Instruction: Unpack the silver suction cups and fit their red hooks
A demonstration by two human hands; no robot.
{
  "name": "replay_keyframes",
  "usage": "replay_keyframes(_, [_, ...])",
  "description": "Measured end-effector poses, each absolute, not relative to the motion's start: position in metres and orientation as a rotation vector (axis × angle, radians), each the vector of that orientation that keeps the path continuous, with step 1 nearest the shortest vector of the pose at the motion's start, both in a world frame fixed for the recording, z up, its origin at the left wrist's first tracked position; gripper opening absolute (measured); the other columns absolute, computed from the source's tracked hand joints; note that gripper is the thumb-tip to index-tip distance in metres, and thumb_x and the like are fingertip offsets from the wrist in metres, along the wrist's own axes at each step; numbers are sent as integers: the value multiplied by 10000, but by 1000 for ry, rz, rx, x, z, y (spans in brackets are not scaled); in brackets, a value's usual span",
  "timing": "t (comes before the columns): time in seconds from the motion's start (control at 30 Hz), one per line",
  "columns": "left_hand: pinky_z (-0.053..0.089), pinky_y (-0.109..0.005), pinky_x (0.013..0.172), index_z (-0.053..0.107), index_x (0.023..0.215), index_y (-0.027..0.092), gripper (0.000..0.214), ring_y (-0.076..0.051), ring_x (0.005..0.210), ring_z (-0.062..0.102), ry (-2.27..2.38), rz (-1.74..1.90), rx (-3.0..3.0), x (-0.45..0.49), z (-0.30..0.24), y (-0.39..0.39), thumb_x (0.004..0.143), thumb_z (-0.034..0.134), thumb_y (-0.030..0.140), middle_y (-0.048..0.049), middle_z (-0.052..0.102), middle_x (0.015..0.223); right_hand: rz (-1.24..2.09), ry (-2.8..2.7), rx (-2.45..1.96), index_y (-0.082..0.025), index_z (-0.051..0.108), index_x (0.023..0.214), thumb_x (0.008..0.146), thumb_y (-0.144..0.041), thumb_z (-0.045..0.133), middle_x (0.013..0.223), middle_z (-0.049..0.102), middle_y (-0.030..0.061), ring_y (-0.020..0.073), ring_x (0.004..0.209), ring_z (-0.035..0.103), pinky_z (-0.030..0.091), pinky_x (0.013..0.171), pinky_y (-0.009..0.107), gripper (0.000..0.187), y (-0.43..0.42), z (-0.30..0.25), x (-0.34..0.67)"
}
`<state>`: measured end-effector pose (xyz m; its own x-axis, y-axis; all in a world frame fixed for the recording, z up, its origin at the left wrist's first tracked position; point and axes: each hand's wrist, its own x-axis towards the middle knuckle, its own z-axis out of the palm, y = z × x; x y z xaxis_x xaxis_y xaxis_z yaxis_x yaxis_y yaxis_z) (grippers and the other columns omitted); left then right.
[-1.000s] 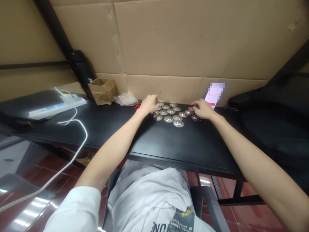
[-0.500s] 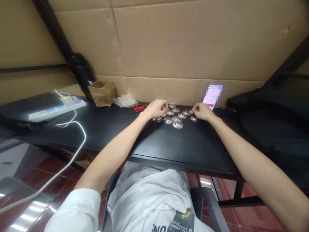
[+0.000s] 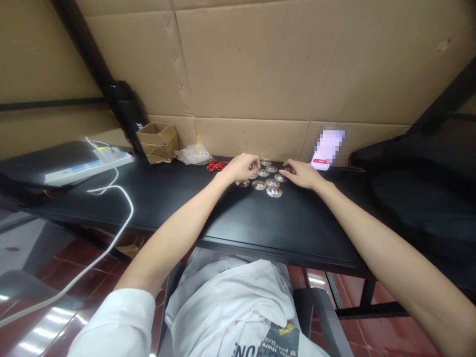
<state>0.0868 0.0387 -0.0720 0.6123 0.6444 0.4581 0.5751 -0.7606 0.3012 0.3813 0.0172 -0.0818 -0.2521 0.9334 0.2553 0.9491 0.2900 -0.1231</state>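
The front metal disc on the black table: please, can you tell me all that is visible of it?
This disc is small and round, of shiny silver-looking metal, with a flat rim rising to a central dome. It lies flat on the black tabletop, frontmost among similar discs. Neither the left hand nor the right hand touches it.

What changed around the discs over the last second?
The right hand slid left over the cluster of silver discs, hiding the discs at that end; whether it took hold of any cannot be told. The left hand stayed at the cluster's left side. The red cord and phone stayed put.
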Motion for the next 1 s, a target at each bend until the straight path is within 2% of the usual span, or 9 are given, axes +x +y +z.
replay_keyframes(0.2, [527, -314, 811, 772, 1013, 187, 201, -195, 834, 710, 1023, 832, 2711, 87, -71, 38, 872, 643, 123, -56, 789, 962, -257, -2331, -1751, -209, 784, 1184, 1044, -392, 529, 1178, 797, 125, 310, 1048, 729, 471, 855, 384, 344, 19, -81, 380])
replay_keyframes(0.3, [523, -312, 795, 774, 1008, 187, 203, -193, 819, 705, 1022, 830, 2713, 87, -71, 38, 869, 643, 117, -56, 789, 958, -306, -2291, -1842, -203, 783, 1167, 1056, -439, 521, 1184, 806, 135, 326, 1080, 733, 468, 851, 390, 370, 19, -80, 382])
replay_keyframes(0.43, [527, -312, 797, 779, 1009, 187, 203, -193, 821, 708, 1024, 823, 2721, 87, -71, 38, 870, 649, 115, -55, 793, 961, -331, -2238, -1960, -199, 785, 1040, 1068, -569, 492, 1129, 815, 160, 357, 1064, 743, 467, 832, 407, 473, 19, -81, 385])
replay_keyframes(0.5, [528, -312, 799, 781, 1008, 187, 200, -191, 818, 707, 1029, 823, 2724, 87, -71, 38, 874, 648, 120, -55, 793, 957, -335, -2228, -1965, -190, 772, 1064, 1066, -591, 497, 1124, 815, 167, 365, 1054, 746, 467, 832, 411, 486, 20, -82, 386])
replay_keyframes(0.6, [527, -313, 797, 785, 1004, 189, 198, -192, 817, 707, 1031, 823, 2723, 86, -71, 38, 879, 644, 129, -55, 795, 952, -346, -2238, -1901, -166, 719, 1227, 1068, -568, 520, 1117, 815, 171, 366, 1033, 747, 465, 835, 412, 476, 23, -84, 386])
replay_keyframes(0.67, [528, -313, 793, 788, 999, 191, 198, -195, 818, 710, 1033, 818, 2722, 86, -72, 38, 879, 641, 131, -54, 796, 947, -338, -2258, -1849, -173, 698, 1271, 1069, -527, 533, 1090, 818, 156, 355, 1004, 746, 458, 818, 402, 440, 25, -85, 386])
replay_keyframes(0.8, [528, -312, 786, 789, 987, 193, 198, -197, 814, 712, 1035, 801, 2723, 87, -72, 38, 872, 641, 129, -52, 798, 940, -310, -2319, -1775, -216, 753, 1157, 1067, -442, 549, 1044, 819, 118, 317, 961, 736, 430, 756, 369, 318, 28, -85, 386])
replay_keyframes(1.0, [524, -308, 783, 787, 986, 191, 200, -191, 800, 702, 1035, 776, 2719, 88, -69, 34, 863, 644, 124, -55, 799, 943, -219, -2248, -1767, -224, 772, 1111, 1066, -405, 520, 975, 803, 107, 290, 891, 715, 419, 703, 355, 314, 32, -89, 393])
